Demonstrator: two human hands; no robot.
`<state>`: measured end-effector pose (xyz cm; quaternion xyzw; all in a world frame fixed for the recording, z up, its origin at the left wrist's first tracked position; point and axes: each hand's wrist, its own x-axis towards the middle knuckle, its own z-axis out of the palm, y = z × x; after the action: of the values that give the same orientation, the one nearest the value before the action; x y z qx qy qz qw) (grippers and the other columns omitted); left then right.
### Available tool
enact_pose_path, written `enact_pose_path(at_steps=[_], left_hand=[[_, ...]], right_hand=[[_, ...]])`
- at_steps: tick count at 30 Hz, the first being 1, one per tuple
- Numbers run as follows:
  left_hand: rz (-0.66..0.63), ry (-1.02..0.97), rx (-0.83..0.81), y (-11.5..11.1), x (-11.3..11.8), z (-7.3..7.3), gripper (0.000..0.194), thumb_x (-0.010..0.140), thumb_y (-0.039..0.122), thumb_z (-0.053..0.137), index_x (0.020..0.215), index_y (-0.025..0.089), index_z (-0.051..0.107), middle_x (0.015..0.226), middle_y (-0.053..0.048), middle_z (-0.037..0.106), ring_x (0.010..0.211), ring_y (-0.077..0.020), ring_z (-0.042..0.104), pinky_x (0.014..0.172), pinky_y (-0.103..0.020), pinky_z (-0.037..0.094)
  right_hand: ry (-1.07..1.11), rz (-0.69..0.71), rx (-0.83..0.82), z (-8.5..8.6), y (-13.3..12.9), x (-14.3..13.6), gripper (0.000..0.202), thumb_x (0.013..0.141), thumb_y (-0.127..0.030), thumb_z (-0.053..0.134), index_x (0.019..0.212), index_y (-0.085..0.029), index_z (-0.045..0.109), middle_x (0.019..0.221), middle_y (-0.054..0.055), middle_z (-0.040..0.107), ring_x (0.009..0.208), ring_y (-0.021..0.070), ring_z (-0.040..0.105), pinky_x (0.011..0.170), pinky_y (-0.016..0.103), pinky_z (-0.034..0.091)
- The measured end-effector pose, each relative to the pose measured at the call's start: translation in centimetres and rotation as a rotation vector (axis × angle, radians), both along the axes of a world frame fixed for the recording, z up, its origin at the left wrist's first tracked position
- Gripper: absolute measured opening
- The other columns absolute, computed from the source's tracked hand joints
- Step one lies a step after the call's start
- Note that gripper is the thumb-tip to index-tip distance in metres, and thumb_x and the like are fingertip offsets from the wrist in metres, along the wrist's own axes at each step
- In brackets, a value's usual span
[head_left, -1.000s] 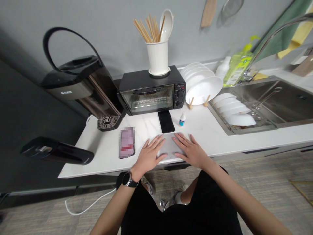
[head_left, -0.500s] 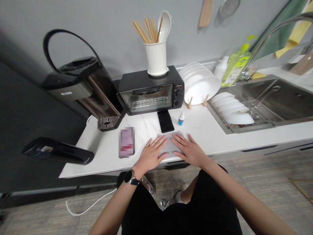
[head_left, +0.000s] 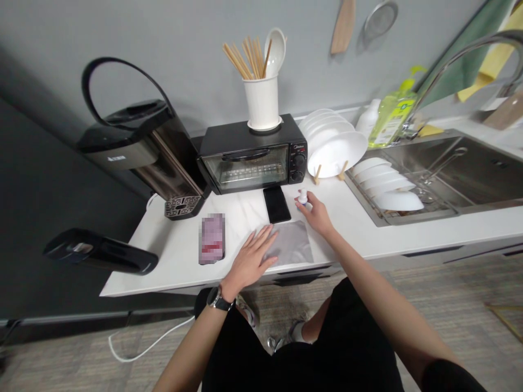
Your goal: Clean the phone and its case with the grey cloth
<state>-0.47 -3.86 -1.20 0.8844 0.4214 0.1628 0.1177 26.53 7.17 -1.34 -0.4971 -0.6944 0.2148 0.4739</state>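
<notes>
A thin grey cloth [head_left: 292, 245] lies flat near the counter's front edge. My left hand [head_left: 254, 256] rests on its left side, fingers stretched out and holding nothing. Beyond the cloth, my right hand [head_left: 316, 212] has its fingers closed round a small spray bottle [head_left: 303, 196] with a white top. The fingers cover most of the bottle's lower part, and it stands upright. Just left of it lies a black smartphone [head_left: 277, 204], in front of the toaster oven.
Behind stands a black toaster oven [head_left: 249, 163] with a white utensil holder [head_left: 261, 103] on top. A water dispenser [head_left: 151, 158] is at left, near a pixelated purple item [head_left: 212, 238]. Plates [head_left: 335, 149] in a rack and a sink [head_left: 482, 169] are at right.
My right hand has left the cloth, moved forward and closed round the small bottle. The cloth's right part is now uncovered. My left hand has stayed on the cloth.
</notes>
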Motion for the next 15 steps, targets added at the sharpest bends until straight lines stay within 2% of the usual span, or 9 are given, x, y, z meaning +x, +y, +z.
enact_pose_path(at_steps=[2, 4, 6, 7, 8, 10, 12, 15], left_hand=[[0.013, -0.123, -0.005, -1.2, 0.1, 0.8, 0.060, 0.109, 0.045, 0.048, 0.165, 0.030, 0.032, 0.173, -0.010, 0.034, 0.161, -0.0279, 0.033, 0.132, -0.055, 0.028], [0.051, -0.269, -0.029, -2.8, 0.3, 1.9, 0.059, 0.110, 0.042, 0.047, 0.165, 0.029, 0.032, 0.166, -0.012, 0.046, 0.153, -0.0261, 0.046, 0.128, -0.049, 0.037], [0.123, -0.384, -0.061, -4.4, 0.7, 3.3, 0.057, 0.109, 0.043, 0.048, 0.161, 0.023, 0.036, 0.145, -0.015, 0.064, 0.128, -0.0239, 0.066, 0.111, -0.041, 0.052], [0.147, -0.382, -0.075, -5.1, 1.0, 3.9, 0.047, 0.109, 0.043, 0.048, 0.151, 0.022, 0.047, 0.128, -0.012, 0.072, 0.111, -0.0220, 0.071, 0.099, -0.037, 0.056], [0.143, -0.327, -0.089, -5.7, 1.3, 4.4, 0.035, 0.110, 0.042, 0.047, 0.135, 0.021, 0.059, 0.111, -0.008, 0.074, 0.095, -0.0201, 0.072, 0.086, -0.033, 0.056], [0.085, -0.141, -0.106, -6.7, 2.0, 5.1, 0.029, 0.110, 0.040, 0.044, 0.108, 0.021, 0.067, 0.091, -0.003, 0.073, 0.079, -0.0183, 0.069, 0.071, -0.030, 0.050], [0.008, 0.028, -0.107, -7.6, 2.7, 5.3, 0.035, 0.111, 0.042, 0.045, 0.095, 0.021, 0.067, 0.084, -0.003, 0.072, 0.074, -0.0187, 0.068, 0.065, -0.029, 0.043], [-0.066, 0.128, -0.111, -9.2, 3.1, 5.2, 0.045, 0.108, 0.054, 0.046, 0.086, 0.020, 0.067, 0.077, -0.002, 0.072, 0.067, -0.0189, 0.067, 0.059, -0.029, 0.035]], right_hand=[[-0.033, 0.137, 0.001, 1.2, -1.9, -0.7, 0.041, 0.104, -0.052, 0.051, 0.128, -0.019, 0.061, 0.117, 0.013, 0.074, 0.107, 0.0273, 0.072, 0.098, 0.043, 0.055], [-0.125, 0.306, 0.015, 2.2, -5.6, -1.1, 0.033, 0.108, -0.043, 0.047, 0.130, -0.020, 0.058, 0.118, 0.011, 0.072, 0.105, 0.0240, 0.070, 0.094, 0.038, 0.054], [-0.302, 0.476, -0.017, 3.0, -9.9, -1.4, 0.026, 0.108, -0.035, 0.048, 0.127, -0.020, 0.057, 0.111, 0.008, 0.072, 0.097, 0.0219, 0.069, 0.085, 0.034, 0.053], [-0.407, 0.521, -0.037, 3.3, -11.9, -1.5, 0.020, 0.107, -0.033, 0.050, 0.121, -0.021, 0.058, 0.104, 0.006, 0.072, 0.090, 0.0213, 0.069, 0.079, 0.032, 0.051], [-0.501, 0.549, -0.046, 3.5, -13.6, -1.7, 0.016, 0.106, -0.031, 0.052, 0.115, -0.021, 0.058, 0.099, 0.004, 0.071, 0.085, 0.0210, 0.068, 0.074, 0.032, 0.049], [-0.672, 0.560, -0.030, 3.7, -16.3, -2.2, 0.010, 0.105, -0.029, 0.055, 0.108, -0.020, 0.058, 0.094, 0.004, 0.071, 0.081, 0.0213, 0.068, 0.068, 0.031, 0.046], [-0.797, 0.532, 0.019, 3.7, -18.2, -2.6, 0.009, 0.105, -0.028, 0.057, 0.103, -0.019, 0.059, 0.093, 0.005, 0.072, 0.080, 0.0220, 0.069, 0.065, 0.031, 0.042], [-0.854, 0.513, 0.052, 3.6, -20.2, -2.4, 0.011, 0.104, -0.030, 0.061, 0.099, -0.020, 0.060, 0.089, 0.004, 0.071, 0.073, 0.0213, 0.068, 0.058, 0.031, 0.037]])
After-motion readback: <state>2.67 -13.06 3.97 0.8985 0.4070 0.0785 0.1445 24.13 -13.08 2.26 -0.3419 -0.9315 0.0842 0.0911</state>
